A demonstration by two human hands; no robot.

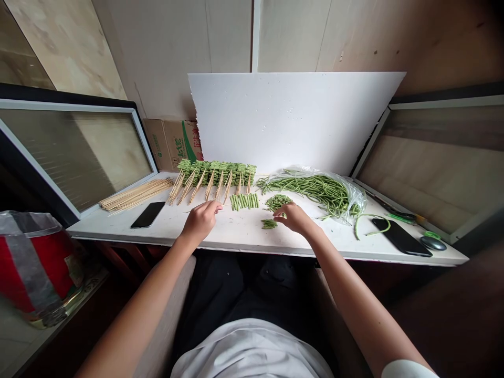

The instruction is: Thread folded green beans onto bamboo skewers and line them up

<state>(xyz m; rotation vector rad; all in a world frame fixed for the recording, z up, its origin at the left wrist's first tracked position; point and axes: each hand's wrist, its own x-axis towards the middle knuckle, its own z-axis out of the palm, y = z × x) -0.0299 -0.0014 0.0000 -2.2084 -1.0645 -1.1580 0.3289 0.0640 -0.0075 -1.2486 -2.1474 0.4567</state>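
Observation:
My left hand (201, 219) is closed in a pinch on a thin bamboo skewer, which sticks out on both sides of the fingers. A row of cut green bean pieces (244, 201) sits threaded side by side along its right part, above the table. My right hand (291, 216) has its fingers bent together at the edge of a heap of cut bean pieces (277, 201); what lies between the fingertips is too small to make out. A smaller bunch of cut pieces (269, 224) lies just left of and below those fingertips.
Finished bean skewers (220, 173) are stacked at the back, sticks toward me. Bare skewers (136, 194) and a phone (148, 214) lie left. Long beans (315, 190) fill a plastic bag on the right, near another phone (401, 237) and a mouse (433, 243). A white board (295, 121) stands behind.

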